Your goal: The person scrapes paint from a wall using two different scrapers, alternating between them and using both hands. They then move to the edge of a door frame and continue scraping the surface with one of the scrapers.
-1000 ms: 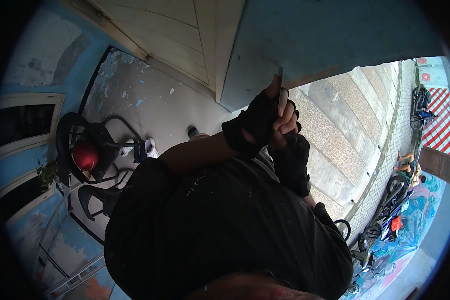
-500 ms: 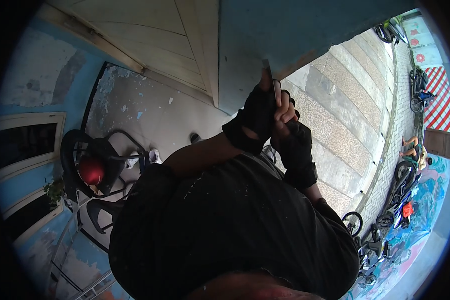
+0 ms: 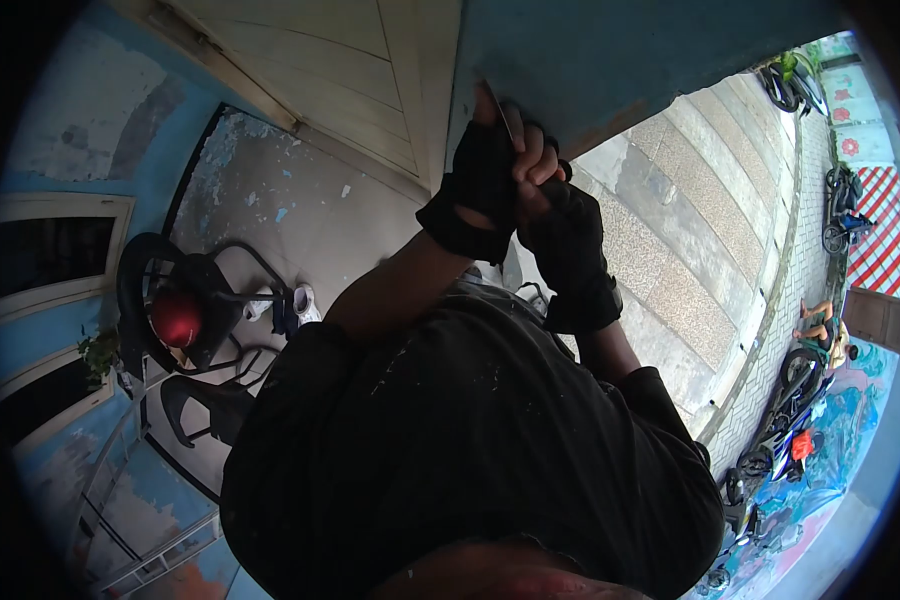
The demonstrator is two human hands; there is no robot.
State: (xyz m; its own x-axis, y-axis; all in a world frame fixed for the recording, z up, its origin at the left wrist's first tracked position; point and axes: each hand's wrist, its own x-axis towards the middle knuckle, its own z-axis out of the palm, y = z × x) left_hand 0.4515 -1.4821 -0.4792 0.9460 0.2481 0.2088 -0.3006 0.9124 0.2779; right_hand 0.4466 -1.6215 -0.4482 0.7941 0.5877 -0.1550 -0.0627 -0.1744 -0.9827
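Note:
Both my hands wear black fingerless gloves and are raised together close to the blue wall (image 3: 570, 65). My left hand (image 3: 490, 170) is closed round a scraper (image 3: 507, 122) whose thin metal blade shows nearly edge-on, its tip near the wall. The left thumb lies stretched along the blade while the other fingers curl round it. Just below and to the right, my right hand (image 3: 568, 245) is closed against the left one at the tool's lower end. Its fingers are mostly hidden, and the handle is covered by both gloves.
A cream door (image 3: 320, 70) stands left of the wall. Paint flakes dot the grey floor (image 3: 310, 205). Black chairs, one bearing a red helmet (image 3: 175, 318), stand at left near a metal ladder (image 3: 120, 460). Rightward, a person (image 3: 822, 330) sits by parked motorbikes (image 3: 795, 400) beyond striped paving.
Both hands, still together on the scraper, have moved left and upward in the view along the wall. The surroundings have shifted slightly with the head.

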